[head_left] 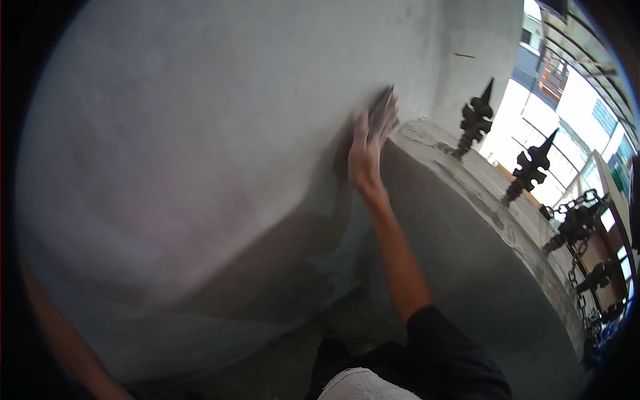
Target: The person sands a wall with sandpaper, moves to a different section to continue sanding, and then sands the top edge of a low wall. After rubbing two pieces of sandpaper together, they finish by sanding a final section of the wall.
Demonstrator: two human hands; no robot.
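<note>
My right hand (368,157) is closed round a thin, flat, dark piece (382,112), its thumb on the left side. The piece is held against or very near the grey plastered wall (200,120), by the corner where a lower wall (453,247) meets it. Too little of the piece shows to tell exactly what it is. Of my left arm, only the forearm (67,333) shows at the lower left edge; the left hand is out of the frame.
Dark pointed metal spikes (477,120) stand along the lower wall's rough top ledge (480,193). A chain (575,277) hangs among those at the right. Light fabric (363,387) shows at the bottom, and a bright outdoor area lies beyond the ledge.
</note>
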